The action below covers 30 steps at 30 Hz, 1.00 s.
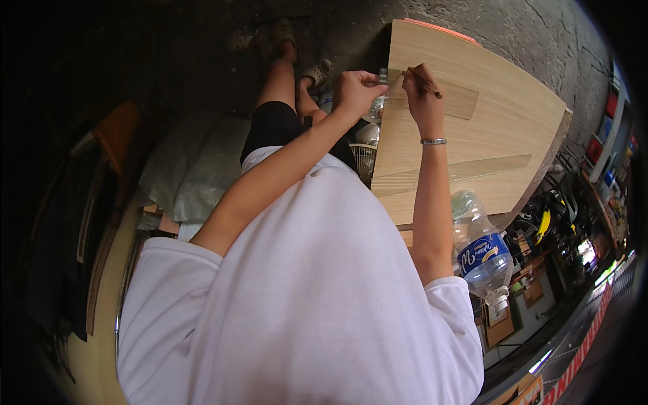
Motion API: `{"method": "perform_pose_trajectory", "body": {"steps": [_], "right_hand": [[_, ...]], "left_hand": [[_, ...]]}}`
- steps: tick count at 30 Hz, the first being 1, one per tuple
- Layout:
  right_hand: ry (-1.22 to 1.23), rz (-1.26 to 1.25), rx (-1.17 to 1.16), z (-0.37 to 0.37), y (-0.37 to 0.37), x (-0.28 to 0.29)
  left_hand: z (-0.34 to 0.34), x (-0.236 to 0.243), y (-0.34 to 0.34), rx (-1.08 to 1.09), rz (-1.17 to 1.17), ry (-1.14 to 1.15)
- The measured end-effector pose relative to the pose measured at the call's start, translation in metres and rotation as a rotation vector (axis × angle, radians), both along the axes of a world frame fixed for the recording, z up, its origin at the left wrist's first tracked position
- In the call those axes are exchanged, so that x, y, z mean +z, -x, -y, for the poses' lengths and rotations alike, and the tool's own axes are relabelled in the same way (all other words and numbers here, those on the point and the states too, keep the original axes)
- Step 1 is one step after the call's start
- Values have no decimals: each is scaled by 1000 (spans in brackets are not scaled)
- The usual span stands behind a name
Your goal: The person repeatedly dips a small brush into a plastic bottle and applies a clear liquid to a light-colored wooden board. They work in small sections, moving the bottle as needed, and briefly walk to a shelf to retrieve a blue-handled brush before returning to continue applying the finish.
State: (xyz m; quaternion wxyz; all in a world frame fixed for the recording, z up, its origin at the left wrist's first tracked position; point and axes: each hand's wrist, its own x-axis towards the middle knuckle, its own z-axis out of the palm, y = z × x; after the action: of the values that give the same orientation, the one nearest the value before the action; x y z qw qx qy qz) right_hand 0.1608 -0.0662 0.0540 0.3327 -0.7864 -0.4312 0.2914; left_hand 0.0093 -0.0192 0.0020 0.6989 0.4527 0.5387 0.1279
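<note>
At the near-left edge of the wooden board (506,108), my left hand (358,93) pinches a small clear piece (383,84), whose exact shape is hard to make out. Just to its right, my right hand (422,98) is closed on a slim brown pen-like tool (435,91), held over a clear glass-like strip (459,102) lying on the board. A longer clear strip (499,163) lies diagonally lower on the board, beside my right forearm.
A large plastic bottle (476,223) with a blue label stands right of my right forearm. A pale wire basket (364,156) sits under the board's left side. Plastic sheeting (182,169) lies at left. Cluttered shelving and tools (540,229) line the right.
</note>
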Motion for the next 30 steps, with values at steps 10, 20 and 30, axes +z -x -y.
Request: {"method": "perform_pose_trajectory", "body": {"steps": [10, 20, 30], "right_hand": [[16, 35, 150, 0, 0, 2], [-57, -280, -364, 64, 23, 12], [-277, -495, -521, 48, 1, -28]], "left_hand": [[-5, -5, 0, 22, 100, 143], [-16, 9, 18, -42, 151, 219], [-37, -3, 67, -51, 155, 378]]}}
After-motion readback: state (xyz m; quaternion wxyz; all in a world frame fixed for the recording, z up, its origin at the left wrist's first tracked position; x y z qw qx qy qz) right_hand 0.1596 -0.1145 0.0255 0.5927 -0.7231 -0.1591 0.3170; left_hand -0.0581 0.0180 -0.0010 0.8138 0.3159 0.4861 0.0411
